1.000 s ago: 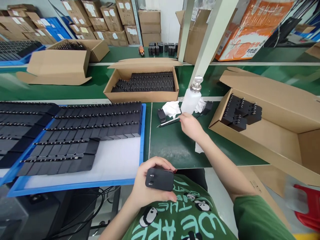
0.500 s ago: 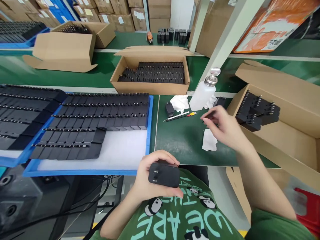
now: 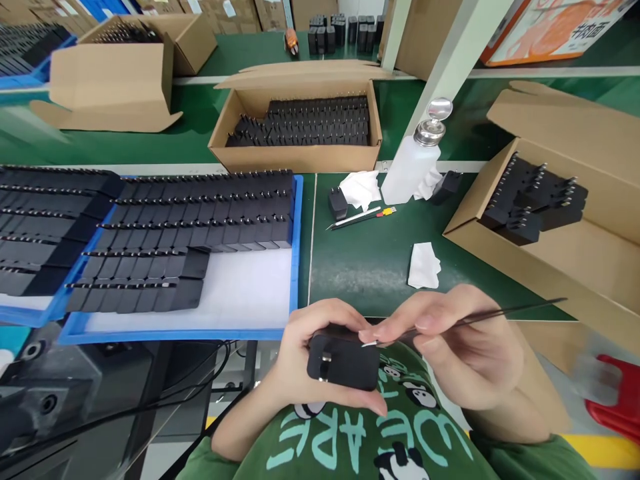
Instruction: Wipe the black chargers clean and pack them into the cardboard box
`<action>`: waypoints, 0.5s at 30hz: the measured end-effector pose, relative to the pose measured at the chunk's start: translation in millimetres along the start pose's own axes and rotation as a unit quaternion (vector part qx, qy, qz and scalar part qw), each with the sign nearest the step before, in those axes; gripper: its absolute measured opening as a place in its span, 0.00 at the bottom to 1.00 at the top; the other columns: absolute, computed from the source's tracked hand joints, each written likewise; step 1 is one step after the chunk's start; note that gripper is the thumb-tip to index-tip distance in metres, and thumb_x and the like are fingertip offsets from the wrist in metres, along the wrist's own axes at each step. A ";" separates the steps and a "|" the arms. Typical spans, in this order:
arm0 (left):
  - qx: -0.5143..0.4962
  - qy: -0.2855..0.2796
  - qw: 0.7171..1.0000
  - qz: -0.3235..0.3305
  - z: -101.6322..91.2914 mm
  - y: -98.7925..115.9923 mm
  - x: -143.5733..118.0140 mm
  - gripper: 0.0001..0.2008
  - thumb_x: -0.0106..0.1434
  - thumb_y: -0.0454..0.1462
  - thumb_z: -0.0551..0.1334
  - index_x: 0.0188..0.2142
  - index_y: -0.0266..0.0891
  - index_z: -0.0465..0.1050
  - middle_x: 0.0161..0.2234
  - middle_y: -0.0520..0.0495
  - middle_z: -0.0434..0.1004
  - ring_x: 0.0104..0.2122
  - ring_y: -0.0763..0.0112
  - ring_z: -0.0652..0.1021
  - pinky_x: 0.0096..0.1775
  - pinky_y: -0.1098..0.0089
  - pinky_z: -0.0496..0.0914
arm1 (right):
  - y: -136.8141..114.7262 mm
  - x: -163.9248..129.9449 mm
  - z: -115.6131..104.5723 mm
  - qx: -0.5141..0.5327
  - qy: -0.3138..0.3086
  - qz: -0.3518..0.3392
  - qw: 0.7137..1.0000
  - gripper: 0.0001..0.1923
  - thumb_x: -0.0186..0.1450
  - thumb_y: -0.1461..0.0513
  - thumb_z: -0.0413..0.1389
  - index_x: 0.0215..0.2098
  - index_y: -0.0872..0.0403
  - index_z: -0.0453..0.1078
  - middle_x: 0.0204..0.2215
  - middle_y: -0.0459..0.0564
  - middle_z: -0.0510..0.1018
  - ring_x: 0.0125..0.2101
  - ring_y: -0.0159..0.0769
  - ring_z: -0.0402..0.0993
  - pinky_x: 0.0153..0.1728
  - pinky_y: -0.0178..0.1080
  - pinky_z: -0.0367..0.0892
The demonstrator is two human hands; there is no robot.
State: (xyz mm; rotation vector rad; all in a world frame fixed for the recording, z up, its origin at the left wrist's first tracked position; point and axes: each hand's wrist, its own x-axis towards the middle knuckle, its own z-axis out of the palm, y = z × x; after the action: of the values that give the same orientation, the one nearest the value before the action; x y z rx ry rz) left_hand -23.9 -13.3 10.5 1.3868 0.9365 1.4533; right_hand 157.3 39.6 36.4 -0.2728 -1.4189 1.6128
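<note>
At lower centre, the left hand is clamped around a black charger; the right hand pinches tweezers, whose tip could slip and scratch it.

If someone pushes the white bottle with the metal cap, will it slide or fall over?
The white bottle stands tall and narrow with a metal cap on top, so it probably tips rather than slides. Its plastic looks light. The smooth green mat might allow some sliding.

Red obj at right edge blurred & cut off; unidentifiable.
</note>
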 end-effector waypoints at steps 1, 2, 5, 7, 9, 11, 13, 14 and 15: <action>0.002 0.000 1.000 0.003 0.4 0.2 0.2 0.29 0.38 0.48 0.80 0.38 0.40 0.76 0.31 0.48 0.81 0.30 0.69 0.80 0.33 0.74 0.75 | -1.0 -0.3 0.3 0.003 0.001 0.002 1.000 0.15 0.71 0.70 0.50 0.51 0.49 0.68 0.42 0.51 0.81 0.40 0.37 0.82 0.41 0.41 0.81; 0.004 -0.001 1.000 0.006 0.8 0.3 0.4 0.30 0.38 0.48 0.80 0.37 0.39 0.76 0.31 0.48 0.81 0.30 0.69 0.80 0.33 0.74 0.75 | -1.9 -0.4 0.8 0.006 0.003 0.003 1.000 0.15 0.71 0.70 0.50 0.51 0.49 0.68 0.42 0.50 0.81 0.40 0.36 0.82 0.41 0.40 0.81; 0.006 -0.003 1.000 0.011 1.6 0.2 0.7 0.30 0.37 0.48 0.80 0.38 0.39 0.76 0.31 0.48 0.81 0.30 0.70 0.80 0.33 0.74 0.75 | -3.4 -0.1 1.4 0.003 -0.002 0.008 1.000 0.15 0.71 0.70 0.49 0.51 0.49 0.68 0.42 0.50 0.81 0.40 0.35 0.82 0.41 0.38 0.81; 0.004 -0.003 1.000 0.008 1.6 0.1 0.6 0.30 0.37 0.48 0.80 0.38 0.40 0.76 0.31 0.49 0.81 0.30 0.69 0.80 0.34 0.74 0.75 | -3.8 0.3 0.6 -0.007 -0.009 0.013 1.000 0.15 0.72 0.70 0.49 0.51 0.48 0.68 0.42 0.49 0.80 0.40 0.36 0.82 0.41 0.40 0.81; 0.000 0.000 1.000 0.002 1.1 0.2 0.0 0.30 0.37 0.48 0.80 0.38 0.40 0.76 0.31 0.49 0.81 0.30 0.69 0.80 0.34 0.74 0.75 | -3.9 0.4 -0.7 -0.013 -0.021 0.015 1.000 0.15 0.72 0.69 0.49 0.52 0.47 0.67 0.42 0.50 0.80 0.41 0.38 0.82 0.40 0.41 0.81; -0.002 0.000 1.000 -0.005 0.5 0.1 -1.1 0.30 0.37 0.47 0.80 0.38 0.39 0.76 0.32 0.48 0.81 0.30 0.69 0.80 0.34 0.74 0.75 | -3.7 0.1 -2.0 -0.013 -0.029 0.011 0.999 0.16 0.72 0.70 0.49 0.53 0.47 0.67 0.42 0.50 0.79 0.41 0.38 0.82 0.41 0.42 0.81; -0.002 -0.002 1.000 -0.005 0.3 -0.2 -2.4 0.30 0.36 0.47 0.80 0.38 0.39 0.76 0.32 0.48 0.81 0.30 0.69 0.80 0.34 0.74 0.75 | -3.2 -0.7 -2.8 -0.010 -0.024 0.008 1.000 0.16 0.72 0.71 0.48 0.53 0.48 0.67 0.42 0.51 0.79 0.41 0.39 0.82 0.42 0.43 0.81; -0.002 -0.003 1.000 -0.004 0.3 -0.6 -2.8 0.30 0.36 0.47 0.80 0.38 0.39 0.76 0.32 0.48 0.81 0.30 0.69 0.80 0.34 0.73 0.75 | -2.8 -1.2 -3.1 -0.007 -0.021 0.009 1.000 0.16 0.71 0.71 0.48 0.53 0.49 0.67 0.42 0.51 0.79 0.41 0.39 0.82 0.42 0.43 0.81; -0.001 -0.006 1.000 -0.002 0.5 -1.0 -3.1 0.31 0.36 0.47 0.80 0.38 0.39 0.76 0.32 0.48 0.81 0.30 0.68 0.80 0.34 0.73 0.76 | -2.5 -1.7 -3.2 -0.003 -0.019 0.010 1.000 0.16 0.71 0.71 0.48 0.53 0.49 0.67 0.42 0.51 0.79 0.41 0.39 0.82 0.43 0.44 0.81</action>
State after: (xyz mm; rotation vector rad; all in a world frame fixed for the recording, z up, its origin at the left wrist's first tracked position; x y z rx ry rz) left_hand -23.4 -16.0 8.6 1.3896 0.9285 1.4413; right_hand 161.6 40.1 36.9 -0.2612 -1.4554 1.6373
